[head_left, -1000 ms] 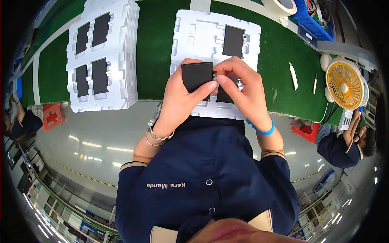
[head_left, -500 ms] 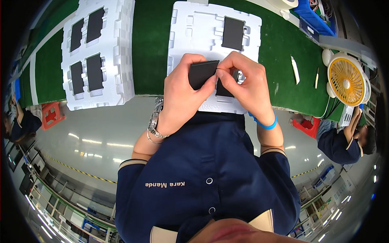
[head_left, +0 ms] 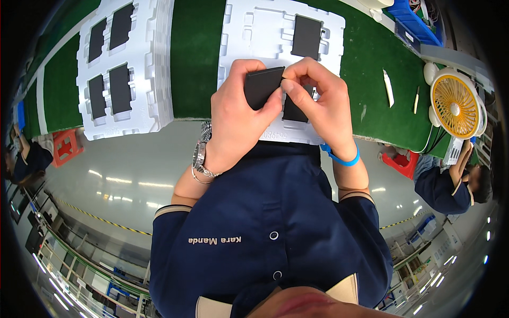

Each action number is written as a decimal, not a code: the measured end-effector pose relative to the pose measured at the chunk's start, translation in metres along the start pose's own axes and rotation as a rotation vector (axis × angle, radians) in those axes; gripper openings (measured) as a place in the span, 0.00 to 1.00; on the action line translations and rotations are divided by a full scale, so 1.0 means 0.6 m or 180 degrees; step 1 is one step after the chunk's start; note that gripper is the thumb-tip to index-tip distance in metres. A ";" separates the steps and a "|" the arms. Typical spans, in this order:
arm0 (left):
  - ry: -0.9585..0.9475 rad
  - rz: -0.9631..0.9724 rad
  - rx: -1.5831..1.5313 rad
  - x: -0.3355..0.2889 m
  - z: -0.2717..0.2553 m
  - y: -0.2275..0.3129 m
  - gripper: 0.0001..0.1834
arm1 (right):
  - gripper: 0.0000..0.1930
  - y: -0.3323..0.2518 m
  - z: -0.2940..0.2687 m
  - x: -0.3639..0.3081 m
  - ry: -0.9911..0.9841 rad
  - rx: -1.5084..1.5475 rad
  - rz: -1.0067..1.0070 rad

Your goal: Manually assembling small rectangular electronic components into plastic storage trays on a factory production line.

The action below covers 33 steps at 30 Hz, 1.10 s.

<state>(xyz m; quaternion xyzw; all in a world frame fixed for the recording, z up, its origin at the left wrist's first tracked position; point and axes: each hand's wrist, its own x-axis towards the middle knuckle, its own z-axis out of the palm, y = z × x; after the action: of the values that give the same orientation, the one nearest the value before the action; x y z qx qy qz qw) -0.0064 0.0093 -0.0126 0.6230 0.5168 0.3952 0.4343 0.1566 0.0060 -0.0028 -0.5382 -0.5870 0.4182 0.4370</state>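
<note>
My left hand [head_left: 237,108] grips a thin black rectangular block [head_left: 261,89], holding it tilted above a white moulded plastic tray [head_left: 257,45]. At the block's right edge, the thumb and forefinger of my right hand [head_left: 324,100] are pinched together; whether something small is between them is hidden. A similar black block [head_left: 307,36] lies in the tray's far right pocket. Another black block [head_left: 295,111] rests in the near part, partly covered by my right hand.
To the left stands a stack of white trays [head_left: 149,69], with several black blocks on top. A white-handled tool [head_left: 388,88], a thin pen-like tool [head_left: 415,100] and a yellow-white fan [head_left: 454,103] are on the right of the green table [head_left: 366,63]. A blue bin [head_left: 416,24] sits far right.
The block has tilted a little in my left hand, and both hands have shifted slightly. The pinch at its right edge stays. The whole view has moved a bit.
</note>
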 end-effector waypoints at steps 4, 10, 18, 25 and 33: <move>-0.0060 -0.0067 -0.0125 0.004 -0.002 -0.002 0.21 | 0.04 0.000 -0.004 0.000 -0.0102 0.0590 0.0413; -0.0608 -0.0610 -0.0841 0.011 -0.014 -0.004 0.21 | 0.04 -0.015 -0.022 0.004 -0.0468 0.1088 0.1087; -0.1279 -0.1172 -0.2404 0.020 -0.026 -0.014 0.17 | 0.06 0.018 -0.031 0.016 -0.1021 0.2138 0.1358; -0.1163 -0.1340 -0.2697 0.015 -0.017 -0.010 0.13 | 0.10 0.010 -0.047 0.031 -0.0853 0.1699 0.1061; -0.0854 -0.0740 -0.1889 0.016 -0.023 -0.016 0.18 | 0.09 -0.005 -0.032 0.059 -0.0889 0.0458 0.0479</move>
<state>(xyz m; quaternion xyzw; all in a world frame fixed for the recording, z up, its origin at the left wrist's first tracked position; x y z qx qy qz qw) -0.0206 0.0216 -0.0173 0.4528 0.3851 0.3908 0.7028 0.1727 0.0415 0.0074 -0.4846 -0.5686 0.5614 0.3559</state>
